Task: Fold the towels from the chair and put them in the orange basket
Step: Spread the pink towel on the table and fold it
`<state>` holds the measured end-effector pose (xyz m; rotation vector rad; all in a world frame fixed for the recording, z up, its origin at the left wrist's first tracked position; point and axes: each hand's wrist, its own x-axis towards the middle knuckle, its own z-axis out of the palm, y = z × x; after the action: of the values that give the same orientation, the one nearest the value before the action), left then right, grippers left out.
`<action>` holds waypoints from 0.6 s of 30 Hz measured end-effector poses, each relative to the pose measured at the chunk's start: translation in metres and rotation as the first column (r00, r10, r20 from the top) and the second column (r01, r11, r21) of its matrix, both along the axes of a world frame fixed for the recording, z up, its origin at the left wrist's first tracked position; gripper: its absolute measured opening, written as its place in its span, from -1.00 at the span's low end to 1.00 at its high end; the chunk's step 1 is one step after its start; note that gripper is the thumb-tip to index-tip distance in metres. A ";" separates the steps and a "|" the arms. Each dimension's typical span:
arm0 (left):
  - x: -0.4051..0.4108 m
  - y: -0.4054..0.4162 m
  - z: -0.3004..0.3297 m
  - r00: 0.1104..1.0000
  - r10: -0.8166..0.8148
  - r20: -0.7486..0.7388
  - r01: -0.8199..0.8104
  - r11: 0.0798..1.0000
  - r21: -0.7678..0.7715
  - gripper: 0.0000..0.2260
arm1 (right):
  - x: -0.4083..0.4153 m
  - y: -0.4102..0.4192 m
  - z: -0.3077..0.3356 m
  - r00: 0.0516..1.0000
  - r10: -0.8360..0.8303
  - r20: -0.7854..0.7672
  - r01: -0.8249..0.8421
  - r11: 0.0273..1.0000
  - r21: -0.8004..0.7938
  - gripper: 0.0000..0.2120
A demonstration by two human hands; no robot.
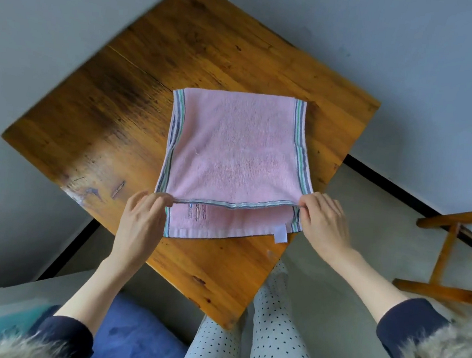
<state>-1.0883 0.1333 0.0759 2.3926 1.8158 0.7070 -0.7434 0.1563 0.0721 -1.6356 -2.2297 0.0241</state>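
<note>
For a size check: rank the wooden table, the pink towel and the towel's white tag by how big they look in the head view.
1. wooden table
2. pink towel, lying on the table
3. white tag, at the towel's near edge

No close calls.

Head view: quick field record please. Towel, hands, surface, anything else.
towel: pink terry towel with striped edges, folded over, top layer short of the lower edge
left hand: left hand pinches the top layer's near left corner
right hand: right hand pinches the near right corner
surface: brown wooden table, towel lies on it
label: white tag at the lower layer's near right
other: wooden chair frame, right
basket: not in view
</note>
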 end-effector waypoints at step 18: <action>0.003 -0.034 -0.051 0.969 -0.109 -0.220 0.061 0.975 -0.213 -0.88 | 0.011 -0.037 -0.049 0.933 0.223 0.282 -0.144 0.950 -0.276 -0.62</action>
<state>-1.0853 0.0996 0.0245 2.4806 1.7494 0.2272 -0.7323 0.1195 0.0230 -1.6409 -2.7149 0.1111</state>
